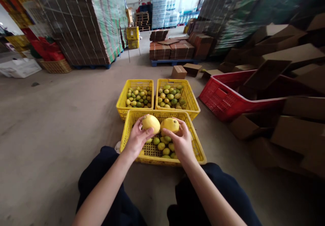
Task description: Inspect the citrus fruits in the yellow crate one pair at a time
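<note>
My left hand (139, 135) is closed round a smooth yellow mango (151, 123), thumb across its near side. A second yellow mango (170, 125), with a dark stem spot, is gripped in my right hand (181, 136). The two mangoes are side by side above the near yellow crate (200, 153). Several greenish-yellow mangoes (161, 146) lie in that crate, mostly in its middle and right part; my hands and wrists hide some of its inside.
Behind the near crate stand a left yellow crate (122, 103) and a right yellow crate (194, 100), both with green and yellow fruit. A red crate (220, 97) and loose cardboard boxes (291, 131) crowd the right. Wrapped pallet stacks (99, 23) and flattened cartons (175, 50) stand farther back.
</note>
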Motion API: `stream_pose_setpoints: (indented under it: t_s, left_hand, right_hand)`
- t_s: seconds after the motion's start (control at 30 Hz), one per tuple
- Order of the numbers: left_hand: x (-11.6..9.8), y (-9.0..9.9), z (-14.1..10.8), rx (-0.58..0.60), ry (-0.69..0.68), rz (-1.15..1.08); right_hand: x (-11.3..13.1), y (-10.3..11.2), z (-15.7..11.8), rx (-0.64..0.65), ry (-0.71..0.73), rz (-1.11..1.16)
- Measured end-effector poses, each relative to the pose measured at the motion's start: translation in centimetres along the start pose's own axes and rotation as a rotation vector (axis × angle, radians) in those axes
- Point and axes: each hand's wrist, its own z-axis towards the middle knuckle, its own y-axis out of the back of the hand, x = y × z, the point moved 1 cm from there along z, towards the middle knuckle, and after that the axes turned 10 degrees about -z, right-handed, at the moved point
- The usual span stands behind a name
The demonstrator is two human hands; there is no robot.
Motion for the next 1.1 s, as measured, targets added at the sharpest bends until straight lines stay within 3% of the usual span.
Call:
stream_pose_setpoints:
  t_s: [0.17,0.33,0.43,0.6,1.0,1.1]
  left_hand:
    - [0.0,0.1,0.0,0.026,0.099,-0.133]
    - [0.1,0.2,0.3,-0.051,0.143,-0.218]
    - [0.0,0.2,0.5,-0.086,0.179,-0.245]
    - [-0.4,0.0,0.4,-0.041,0.220,-0.248]
    - [0.0,0.1,0.3,-0.099,0.277,-0.202]
    - [-0.2,0.2,0.2,-0.133,0.342,-0.228]
  right_hand:
    - [0.5,0.6,0.7,0.020,-0.038,0.119]
    - [0.7,0.8,0.8,0.038,-0.161,0.266]
    - [0.7,0.9,0.9,0.150,-0.223,0.354]
    - [0.8,0.9,1.2,0.336,-0.288,0.401]
    - [0.7,0.0,0.7,0.301,-0.500,0.556]
    - [0.6,0.1,0.9,0.312,-0.490,0.601]
